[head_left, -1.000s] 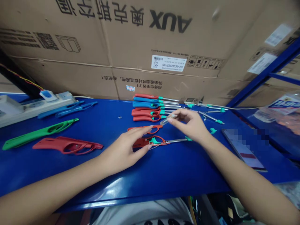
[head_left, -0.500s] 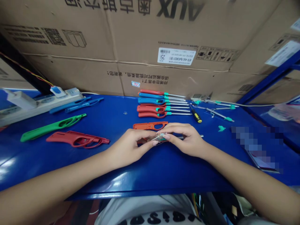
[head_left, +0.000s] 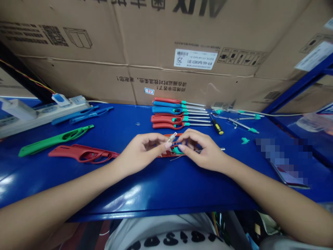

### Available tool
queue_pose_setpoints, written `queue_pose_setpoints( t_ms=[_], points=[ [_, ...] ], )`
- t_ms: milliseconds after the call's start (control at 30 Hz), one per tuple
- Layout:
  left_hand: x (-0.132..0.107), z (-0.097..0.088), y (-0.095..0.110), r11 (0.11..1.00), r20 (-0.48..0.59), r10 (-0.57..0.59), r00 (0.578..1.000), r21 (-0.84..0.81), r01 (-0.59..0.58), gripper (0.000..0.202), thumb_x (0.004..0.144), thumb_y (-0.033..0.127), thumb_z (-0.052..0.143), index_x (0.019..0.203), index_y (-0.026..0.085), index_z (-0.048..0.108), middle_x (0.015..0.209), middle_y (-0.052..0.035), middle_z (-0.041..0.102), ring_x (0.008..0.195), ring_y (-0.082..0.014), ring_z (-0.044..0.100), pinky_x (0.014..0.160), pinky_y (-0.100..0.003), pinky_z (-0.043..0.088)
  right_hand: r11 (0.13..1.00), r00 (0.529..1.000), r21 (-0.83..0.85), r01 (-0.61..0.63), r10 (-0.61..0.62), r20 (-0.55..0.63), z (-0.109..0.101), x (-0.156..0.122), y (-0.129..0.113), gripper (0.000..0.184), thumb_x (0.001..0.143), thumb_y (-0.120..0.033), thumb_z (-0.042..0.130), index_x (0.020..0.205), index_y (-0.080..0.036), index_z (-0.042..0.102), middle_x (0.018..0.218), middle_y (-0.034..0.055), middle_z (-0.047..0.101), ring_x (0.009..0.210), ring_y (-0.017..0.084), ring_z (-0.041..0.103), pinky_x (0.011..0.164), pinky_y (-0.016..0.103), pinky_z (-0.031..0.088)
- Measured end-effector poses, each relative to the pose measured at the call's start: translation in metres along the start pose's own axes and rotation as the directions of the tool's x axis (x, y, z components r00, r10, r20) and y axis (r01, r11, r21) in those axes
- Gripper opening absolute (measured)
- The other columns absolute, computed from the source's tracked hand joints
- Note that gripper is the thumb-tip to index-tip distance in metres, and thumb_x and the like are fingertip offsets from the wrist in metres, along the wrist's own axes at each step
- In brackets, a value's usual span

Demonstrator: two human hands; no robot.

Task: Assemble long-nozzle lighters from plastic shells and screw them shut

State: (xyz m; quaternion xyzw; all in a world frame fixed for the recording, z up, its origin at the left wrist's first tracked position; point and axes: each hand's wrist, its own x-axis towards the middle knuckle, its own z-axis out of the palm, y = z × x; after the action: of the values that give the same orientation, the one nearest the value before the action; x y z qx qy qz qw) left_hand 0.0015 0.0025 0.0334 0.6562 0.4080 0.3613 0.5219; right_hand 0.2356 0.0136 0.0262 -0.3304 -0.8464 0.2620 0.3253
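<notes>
My left hand (head_left: 142,151) and my right hand (head_left: 201,149) meet over a red lighter shell (head_left: 170,152) lying open on the blue table (head_left: 161,187). The left fingers pinch a small clear part (head_left: 172,136) raised just above the shell. The right fingertips press on the teal trigger piece (head_left: 177,150) set in the shell. A metal tube (head_left: 221,149) pokes out from behind the right hand.
A row of finished red and blue lighters (head_left: 171,116) lies behind the hands. A screwdriver (head_left: 217,126) and loose metal tubes (head_left: 241,124) lie to the right, a phone (head_left: 286,166) further right. Empty red (head_left: 80,152), green (head_left: 54,139) and blue shells (head_left: 83,114) lie left. Cardboard boxes (head_left: 166,48) wall the back.
My right hand brought the small clear part down from the lighter row to the shell. The left hand has since taken hold of it and lifted it slightly above the shell.
</notes>
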Motion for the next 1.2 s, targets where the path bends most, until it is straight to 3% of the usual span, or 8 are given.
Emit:
queue_pose_setpoints(
  t_ms=[133, 200, 333, 433, 500, 600, 733, 1200],
  points=[
    [0.005, -0.005, -0.004, 0.998, -0.077, -0.025, 0.997, 0.060, 0.030, 0.027, 0.082, 0.040, 0.075, 0.092, 0.015, 0.072, 0.090, -0.0046, 0.075, 0.078, -0.0159, 0.067, 0.075, -0.029, 0.053, 0.918, 0.941, -0.327, 0.223, -0.115, 0.320, 0.002, -0.004, 0.002, 0.013, 0.097, -0.026, 0.058, 0.107, -0.021, 0.066, 0.113, 0.0084, 0.063, 0.086, 0.018, 0.062, 0.070, 0.030, 0.047],
    [0.006, -0.006, -0.008, 0.997, -0.079, -0.038, 0.996, 0.063, 0.043, 0.027, 0.079, 0.039, 0.078, 0.089, 0.015, 0.071, 0.084, -0.0030, 0.073, 0.074, -0.0141, 0.065, 0.071, -0.027, 0.052, 0.874, 0.916, -0.399, 0.279, -0.116, 0.384, 0.003, -0.005, 0.003, 0.013, 0.099, -0.024, 0.054, 0.105, -0.020, 0.066, 0.115, 0.0088, 0.063, 0.083, 0.017, 0.062, 0.067, 0.030, 0.045],
    [0.008, -0.007, -0.013, 0.996, -0.050, -0.085, 0.995, 0.008, 0.086, 0.030, 0.074, 0.038, 0.083, 0.086, 0.014, 0.068, 0.074, -0.0001, 0.067, 0.065, -0.0115, 0.060, 0.062, -0.024, 0.049, 0.962, 0.963, -0.247, 0.115, -0.047, 0.266, 0.006, -0.003, 0.005, 0.011, 0.099, -0.024, 0.055, 0.099, -0.020, 0.066, 0.108, 0.0069, 0.066, 0.084, 0.015, 0.062, 0.069, 0.027, 0.046],
    [0.009, -0.006, -0.015, 0.993, -0.027, -0.119, 0.992, -0.007, 0.119, 0.031, 0.073, 0.039, 0.083, 0.086, 0.014, 0.067, 0.071, 0.0004, 0.066, 0.061, -0.0110, 0.059, 0.057, -0.023, 0.048, 0.995, 0.986, -0.003, -0.102, 0.101, 0.135, 0.007, 0.000, 0.009, 0.008, 0.095, -0.026, 0.062, 0.093, -0.019, 0.065, 0.081, 0.0006, 0.065, 0.063, 0.010, 0.056, 0.059, 0.023, 0.043],
    [0.010, -0.005, -0.015, 0.991, -0.023, -0.135, 0.991, -0.005, 0.135, 0.032, 0.073, 0.039, 0.083, 0.085, 0.015, 0.067, 0.071, 0.0006, 0.065, 0.060, -0.0109, 0.059, 0.055, -0.022, 0.047, 0.951, 0.960, 0.164, -0.261, 0.238, 0.145, 0.008, 0.003, 0.014, 0.011, 0.093, -0.030, 0.064, 0.093, -0.019, 0.063, 0.065, -0.0043, 0.058, 0.050, 0.008, 0.048, 0.049, 0.022, 0.038],
    [0.010, -0.004, -0.017, 0.988, -0.028, -0.153, 0.988, 0.029, 0.154, 0.033, 0.073, 0.042, 0.082, 0.085, 0.015, 0.068, 0.070, 0.0008, 0.064, 0.058, -0.0108, 0.057, 0.052, -0.022, 0.046, 0.819, 0.908, 0.396, -0.416, 0.351, 0.228, 0.007, 0.005, 0.022, 0.024, 0.090, -0.041, 0.067, 0.094, -0.019, 0.060, 0.059, -0.0068, 0.055, 0.043, 0.007, 0.047, 0.042, 0.020, 0.039],
    [0.011, -0.003, -0.020, 0.987, -0.035, -0.144, 0.989, 0.074, 0.146, 0.034, 0.074, 0.045, 0.081, 0.088, 0.015, 0.069, 0.069, 0.0005, 0.064, 0.057, -0.0111, 0.055, 0.051, -0.022, 0.044, 0.751, 0.895, 0.487, -0.446, 0.380, 0.233, 0.006, 0.008, 0.026, 0.034, 0.084, -0.050, 0.073, 0.093, -0.018, 0.064, 0.063, -0.0050, 0.059, 0.042, 0.006, 0.048, 0.039, 0.019, 0.040],
    [0.010, -0.001, -0.022, 0.989, -0.019, -0.126, 0.992, 0.077, 0.127, 0.035, 0.075, 0.046, 0.080, 0.088, 0.015, 0.072, 0.071, -0.0007, 0.064, 0.061, -0.0117, 0.055, 0.054, -0.022, 0.042, 0.757, 0.886, 0.459, -0.464, 0.401, 0.234, 0.003, 0.010, 0.025, 0.033, 0.081, -0.049, 0.075, 0.089, -0.017, 0.068, 0.054, -0.0064, 0.057, 0.040, 0.006, 0.046, 0.039, 0.019, 0.036]
  ],
)
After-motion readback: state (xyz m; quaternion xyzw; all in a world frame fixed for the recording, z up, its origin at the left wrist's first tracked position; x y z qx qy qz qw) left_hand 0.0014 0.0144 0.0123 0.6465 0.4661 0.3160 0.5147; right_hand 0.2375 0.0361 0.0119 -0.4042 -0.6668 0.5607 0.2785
